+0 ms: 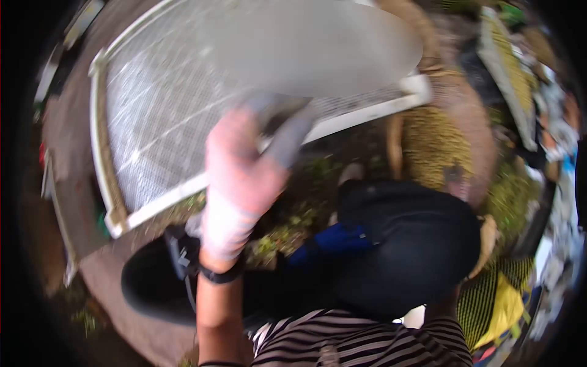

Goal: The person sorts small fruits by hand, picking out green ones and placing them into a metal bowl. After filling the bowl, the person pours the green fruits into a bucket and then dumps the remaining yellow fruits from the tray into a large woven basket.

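My left hand (244, 159), in a pink and white work glove with grey fingertips, is raised over the near edge of a white-framed mesh screen (177, 104). It is smeared by motion. Thumb and fingers curve apart with a gap between them, and I make out nothing held there. Beyond my right knee, a small pink and grey patch, apparently my gloved right hand (457, 183), shows at a round basket (480, 128) of small yellow-green grains or beans (434, 147). The knee hides most of that hand, so its fingers cannot be made out.
My dark-trousered legs (409, 244) fill the near middle. A blue cloth item (336, 241) lies between them. Leafy litter (287, 232) covers the ground. Right of the basket are a green heap (510, 196) and a yellow bag (504, 312). A grey blur covers part of the screen.
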